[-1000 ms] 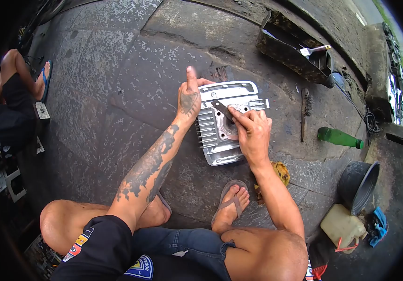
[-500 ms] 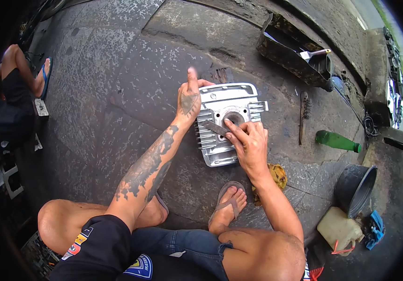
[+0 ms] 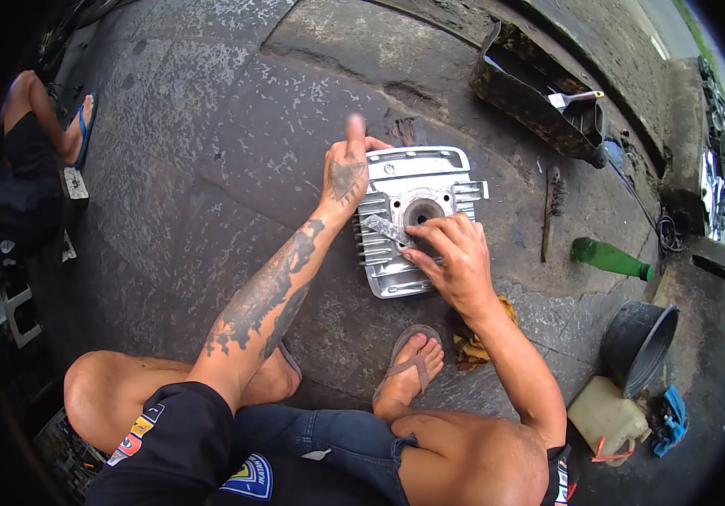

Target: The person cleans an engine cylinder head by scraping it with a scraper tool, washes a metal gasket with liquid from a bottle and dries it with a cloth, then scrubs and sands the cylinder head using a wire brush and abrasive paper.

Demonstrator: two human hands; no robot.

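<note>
A silvery finned engine cylinder head (image 3: 420, 187) lies on the dark floor in front of me, its round dark chamber facing up. My left hand (image 3: 347, 175) grips its far left corner; the thumb sticks up and the other fingers are mostly hidden behind the edge. Between the thumb and fingers of my right hand (image 3: 462, 263) is a flat grey metal strip (image 3: 386, 228). The strip lies slantwise across the face of the head, just left of the chamber, with its lower end under my fingertips.
At the far right lies a black open container (image 3: 514, 101) with a paintbrush (image 3: 576, 98) on it. A rusty rod (image 3: 550, 215), a green bottle (image 3: 611, 258), a black basin (image 3: 628, 341) and a jerrycan (image 3: 603, 417) stand or lie rightward. Another person's leg (image 3: 46, 118) shows left.
My right hand has shifted slightly right, its fingers more spread over the strip. The strip's upper face now catches the light and looks paler. My left hand keeps its hold on the head.
</note>
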